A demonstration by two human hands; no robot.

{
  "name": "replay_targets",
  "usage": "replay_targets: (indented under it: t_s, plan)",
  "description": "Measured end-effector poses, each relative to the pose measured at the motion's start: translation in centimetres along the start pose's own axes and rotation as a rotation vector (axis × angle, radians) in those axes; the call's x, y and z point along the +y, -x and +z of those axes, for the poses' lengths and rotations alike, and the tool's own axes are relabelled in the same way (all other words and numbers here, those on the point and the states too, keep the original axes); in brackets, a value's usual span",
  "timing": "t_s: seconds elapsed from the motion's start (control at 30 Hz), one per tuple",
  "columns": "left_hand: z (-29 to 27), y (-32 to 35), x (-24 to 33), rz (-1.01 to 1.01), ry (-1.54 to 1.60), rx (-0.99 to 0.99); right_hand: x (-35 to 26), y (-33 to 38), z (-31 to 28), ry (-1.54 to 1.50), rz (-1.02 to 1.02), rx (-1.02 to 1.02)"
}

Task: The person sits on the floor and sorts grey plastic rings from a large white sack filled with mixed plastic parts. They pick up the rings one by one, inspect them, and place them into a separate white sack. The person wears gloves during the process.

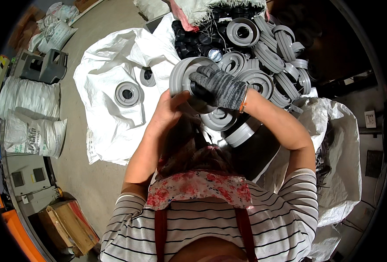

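Observation:
A large grey ribbed plastic ring part (180, 75) is held up in front of me, tilted, above the pile. My bare left hand (169, 107) grips its lower left rim, thumb toward the inside. In a grey knitted glove, my right hand (222, 88) reaches over the part from the right, with its fingers curled into the opening. Something dark shows under those fingers, but I cannot make out what it is. Just below lie another grey ring part (219, 119) and one turned on its side (243, 132).
Many similar grey parts (270, 56) are heaped at the far right, beside small black pieces (198, 43). Two grey rings, one of them nearer (127, 94), lie on a white woven sheet (101, 56). An opened white sack (346, 144) stands right; filled sacks (27, 98) and a cardboard box (71, 227) stand left.

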State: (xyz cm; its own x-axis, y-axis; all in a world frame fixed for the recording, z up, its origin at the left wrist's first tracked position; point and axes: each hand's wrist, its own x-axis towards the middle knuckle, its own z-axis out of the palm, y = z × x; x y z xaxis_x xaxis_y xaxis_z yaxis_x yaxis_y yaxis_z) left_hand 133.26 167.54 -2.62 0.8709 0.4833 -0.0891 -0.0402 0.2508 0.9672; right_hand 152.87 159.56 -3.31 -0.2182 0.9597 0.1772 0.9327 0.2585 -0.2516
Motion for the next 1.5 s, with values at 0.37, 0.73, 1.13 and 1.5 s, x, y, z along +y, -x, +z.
replay_targets:
  t_s: [0.37, 0.73, 1.13, 1.5]
  plan:
    - [0.8, -0.3, -2.6, -0.019, 0.162, 0.229, 0.5, 1.3, 2.8, -0.285, 0.390, 0.054]
    - [-4.2, -1.9, -0.8, 0.446, -0.564, 0.680, 14.1, 0.1, 2.2, 0.249, 0.788, 0.076]
    - [-0.8, -4.5, -5.0, 0.566, -0.978, 0.102, 15.8, -3.7, -0.9, 0.273, 0.605, -0.154]
    - [-0.9, -6.4, -6.0, -0.100, 0.035, 0.479, 19.5, -7.1, 8.4, -0.014, 0.778, -0.149]
